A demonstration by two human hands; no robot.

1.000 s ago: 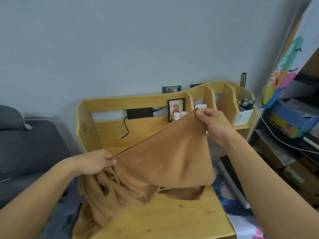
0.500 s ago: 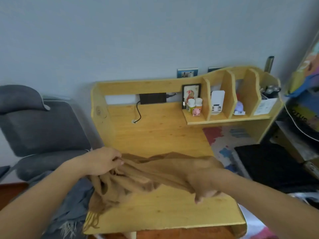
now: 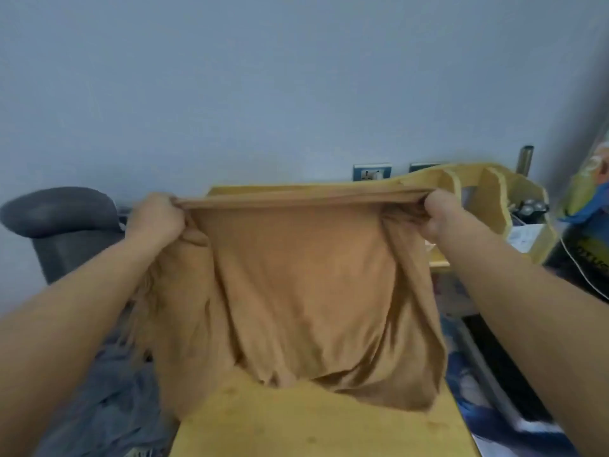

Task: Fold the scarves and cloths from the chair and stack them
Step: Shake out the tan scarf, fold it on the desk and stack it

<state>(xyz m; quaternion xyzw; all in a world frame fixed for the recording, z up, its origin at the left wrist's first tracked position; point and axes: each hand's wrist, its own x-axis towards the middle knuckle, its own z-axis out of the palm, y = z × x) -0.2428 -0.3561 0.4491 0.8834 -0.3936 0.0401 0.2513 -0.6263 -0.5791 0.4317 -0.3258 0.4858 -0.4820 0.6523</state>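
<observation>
A tan scarf (image 3: 303, 291) hangs stretched in the air over the wooden desk (image 3: 313, 427). My left hand (image 3: 155, 219) grips its upper left corner and my right hand (image 3: 441, 219) grips its upper right corner, pulling the top edge taut. The scarf's lower folds sag onto the desk and its fringed left part droops over the desk's left side. A grey cloth (image 3: 112, 390) lies crumpled at the lower left, below the grey chair (image 3: 62, 225). The view is blurred.
The desk's shelf unit (image 3: 494, 206) with dividers stands at the back right against the blue-grey wall, with small items and a white cable (image 3: 580, 268) beside it. Dark and colourful clutter (image 3: 586, 199) fills the right edge. Wall sockets (image 3: 372, 173) sit behind the desk.
Both hands have lifted the scarf from low over the desk up to chest height and pulled its top edge straight between them. The camera has tilted up and closer.
</observation>
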